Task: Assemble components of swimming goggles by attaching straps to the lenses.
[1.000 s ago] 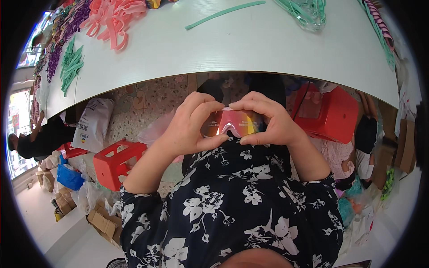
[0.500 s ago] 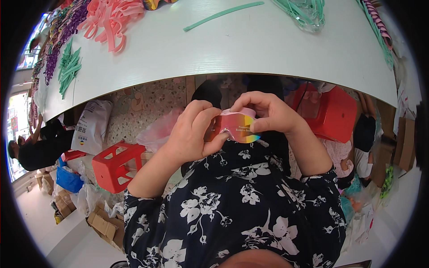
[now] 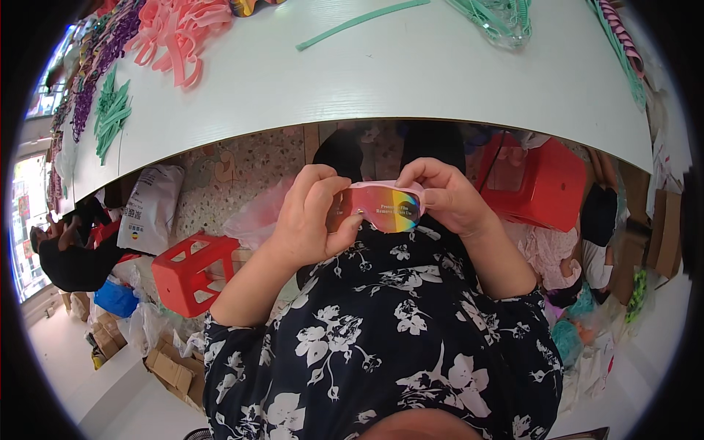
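Goggles (image 3: 385, 209) sit at the centre of the clock, between the near edge of the table (image 3: 293, 95) and the flowered shirt (image 3: 411, 323), held up by both hands rather than laid down, probably so each end can be reached and the front seen. The coloured lens (image 3: 400, 213) faces upward, its nose notch toward 6 o'clock and the pale pink rim (image 3: 378, 185) along the 12 o'clock side. On the 9 o'clock end, the left hand (image 3: 312, 216) is closed narrow, fingers over the top edge and thumb at the lower edge near the notch; this seems the steadying grip, since it covers more of the body. On the 3 o'clock end, the right hand (image 3: 451, 198) pinches the upper corner between thumb and forefinger, a lighter hold that suits fine finger work; whether it grips anything besides the goggles, I cannot tell. Beyond, on the table, a lone green strap (image 3: 363, 22) lies toward 12 o'clock and a clear bag of green bands (image 3: 499, 26) toward 1. Pink straps (image 3: 180, 37) heap between 10 and 11, with a green pile (image 3: 111, 114) near 10, apparently sorted by colour and set back, which leaves the near stretch free for the arms.
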Tool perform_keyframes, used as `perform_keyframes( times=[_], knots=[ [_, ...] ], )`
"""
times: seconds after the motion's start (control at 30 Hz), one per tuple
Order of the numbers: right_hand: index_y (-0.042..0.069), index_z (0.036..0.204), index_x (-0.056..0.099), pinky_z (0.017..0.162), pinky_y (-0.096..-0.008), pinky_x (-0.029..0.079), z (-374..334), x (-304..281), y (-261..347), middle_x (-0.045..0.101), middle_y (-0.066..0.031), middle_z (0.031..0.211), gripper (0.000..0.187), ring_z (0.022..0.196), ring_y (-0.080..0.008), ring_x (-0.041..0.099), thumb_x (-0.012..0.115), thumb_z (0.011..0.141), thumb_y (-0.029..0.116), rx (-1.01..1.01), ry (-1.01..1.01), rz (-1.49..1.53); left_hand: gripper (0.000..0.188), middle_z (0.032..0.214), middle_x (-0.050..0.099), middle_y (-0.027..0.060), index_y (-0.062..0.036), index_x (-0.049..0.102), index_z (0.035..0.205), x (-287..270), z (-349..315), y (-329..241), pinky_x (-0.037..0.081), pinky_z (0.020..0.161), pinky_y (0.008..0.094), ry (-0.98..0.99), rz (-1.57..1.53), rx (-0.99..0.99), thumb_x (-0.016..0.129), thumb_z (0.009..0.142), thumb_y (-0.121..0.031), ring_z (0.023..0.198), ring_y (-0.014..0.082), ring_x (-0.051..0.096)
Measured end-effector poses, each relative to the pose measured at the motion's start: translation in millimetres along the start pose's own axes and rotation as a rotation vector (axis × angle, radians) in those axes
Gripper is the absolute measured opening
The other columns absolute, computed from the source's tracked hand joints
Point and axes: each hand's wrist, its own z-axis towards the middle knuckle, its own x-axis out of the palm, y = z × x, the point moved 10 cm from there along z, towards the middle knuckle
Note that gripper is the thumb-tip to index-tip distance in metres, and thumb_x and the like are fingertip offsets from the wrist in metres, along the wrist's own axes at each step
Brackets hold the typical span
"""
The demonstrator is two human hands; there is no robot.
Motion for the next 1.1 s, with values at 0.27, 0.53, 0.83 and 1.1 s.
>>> perform_keyframes(
  times=[0.27,0.53,0.83,1.1],
  knots=[
    [0.001,0.123,0.057,0.085,-0.0286,0.054,-20,-2,-4,0.064,-0.0075,0.113,0.037,0.102,-0.0146,0.062,0.071,0.091,0.015,-0.133,-0.120,0.155,0.046,0.101,0.055,0.0204,0.0025,0.054,0.114,3,3,0,0.052,0.067,0.0370,-0.071,0.037,0.034,0.076,0.077,-0.013,0.082,0.0315,0.059],
    [0.000,0.117,0.056,0.094,-0.0316,0.047,-2,-7,9,0.061,-0.0082,0.112,0.035,0.106,-0.0172,0.060,0.069,0.092,0.021,-0.169,-0.224,-0.144,0.033,0.097,0.059,0.0170,-0.0017,0.059,0.100,0,-2,10,0.052,0.073,0.0437,-0.142,-0.009,-0.085,0.076,0.075,-0.013,0.087,0.0358,0.059],
    [0.000,0.101,0.061,0.086,-0.0316,0.053,11,-21,-8,0.067,-0.0111,0.102,0.009,0.092,-0.0174,0.066,0.060,0.097,0.007,-0.132,-0.229,0.010,0.037,0.100,0.054,0.0169,-0.0015,0.054,0.105,-1,-14,16,0.051,0.070,0.0414,-0.186,-0.063,-0.088,0.074,0.081,-0.021,0.083,0.0351,0.058],
    [0.001,0.097,0.061,0.080,-0.0320,0.056,7,-18,-8,0.068,-0.0091,0.092,0.008,0.083,-0.0164,0.067,0.064,0.094,0.008,-0.060,-0.292,0.001,0.040,0.102,0.054,0.0170,-0.0011,0.056,0.106,6,-13,12,0.052,0.071,0.0410,-0.186,-0.024,-0.050,0.075,0.079,-0.024,0.085,0.0349,0.058]
  ],
)
